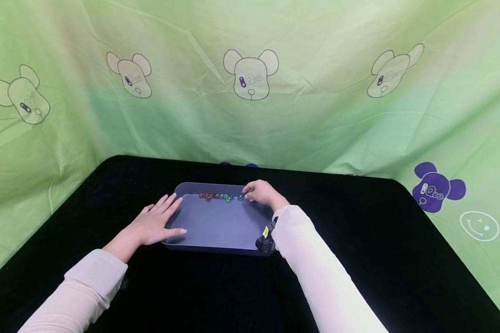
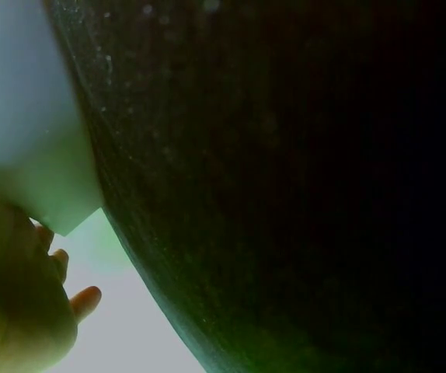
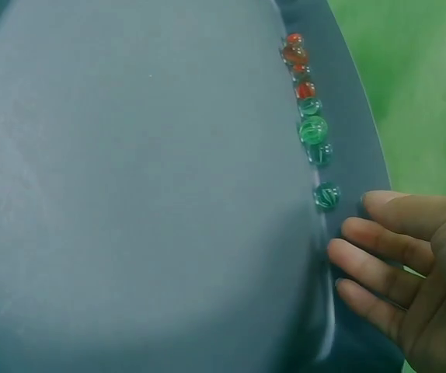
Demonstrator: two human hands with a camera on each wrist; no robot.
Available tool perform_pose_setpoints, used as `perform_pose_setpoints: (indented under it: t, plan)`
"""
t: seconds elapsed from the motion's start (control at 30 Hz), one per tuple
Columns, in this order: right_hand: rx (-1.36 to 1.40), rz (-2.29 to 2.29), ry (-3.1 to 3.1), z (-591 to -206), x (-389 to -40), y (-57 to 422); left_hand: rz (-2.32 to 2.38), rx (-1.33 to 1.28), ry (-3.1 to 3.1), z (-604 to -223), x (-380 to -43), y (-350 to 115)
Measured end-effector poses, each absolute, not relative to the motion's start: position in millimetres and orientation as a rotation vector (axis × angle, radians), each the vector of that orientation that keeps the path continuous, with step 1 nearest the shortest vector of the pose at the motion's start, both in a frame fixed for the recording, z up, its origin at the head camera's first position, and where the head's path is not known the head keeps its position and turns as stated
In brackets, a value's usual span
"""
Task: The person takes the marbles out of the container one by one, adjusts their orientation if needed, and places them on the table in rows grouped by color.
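Note:
A shallow grey tray lies on the black-covered table. Along its far wall runs a row of glass marbles, with red-orange ones to the left and green ones to the right. One green marble sits a little apart at the right end of the row. My right hand is over the far wall by that marble, its fingers loosely bent and a small gap from the glass. Spread fingers of my left hand rest at the tray's left edge, thumb reaching over the inside.
Black cloth covers the table around the tray. Behind and at both sides hangs a green curtain with printed bear heads. A dark wrist camera is strapped to my right wrist, over the tray's right side.

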State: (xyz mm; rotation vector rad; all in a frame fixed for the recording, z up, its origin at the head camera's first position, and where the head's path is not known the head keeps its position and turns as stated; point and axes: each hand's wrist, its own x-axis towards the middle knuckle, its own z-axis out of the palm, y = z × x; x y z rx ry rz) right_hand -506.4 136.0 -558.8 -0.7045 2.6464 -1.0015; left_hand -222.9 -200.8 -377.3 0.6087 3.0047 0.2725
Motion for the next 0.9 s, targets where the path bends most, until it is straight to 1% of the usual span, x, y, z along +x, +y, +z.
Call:
perform_pose_setpoints:
  t: [0.03, 0.17, 0.27, 0.37, 0.43, 0.53, 0.63, 0.67, 0.73, 0.77, 0.9]
  plan:
    - [-0.697, -1.01, 2.641, -570, -515, 137, 0.274, 0.607, 3.001, -377, -223, -201]
    - [-0.65, -1.004, 2.647, -520, -467, 126, 0.268, 0.603, 2.99, -376, -223, -200]
    - [-0.69, -0.993, 2.68, -478, -427, 118, 0.272, 0.603, 2.987, -376, -223, -200]
    - [-0.702, -0.948, 2.695, -487, -435, 117, 0.273, 0.607, 2.985, -376, -223, -200]
    - [-0.696, -0.943, 2.712, -484, -431, 114, 0.275, 0.609, 2.982, -376, -223, -200]
    - [-0.691, -0.939, 2.718, -460, -410, 109, 0.275, 0.609, 2.978, -376, -223, -200]
    - [-0.633, -0.855, 2.741, -428, -381, 100, 0.274, 0.611, 2.982, -375, -223, -200]
    - [-0.601, -0.819, 2.745, -422, -377, 98, 0.273, 0.612, 2.984, -375, -223, -200]
    - [-0.58, -0.769, 2.748, -421, -378, 96, 0.274, 0.615, 2.987, -375, -223, -200]
    - [-0.608, -0.755, 2.765, -426, -383, 97, 0.275, 0.617, 2.988, -375, -223, -200]
    - [-0.76, -0.75, 2.782, -467, -420, 105, 0.282, 0.615, 2.985, -375, -223, -200]
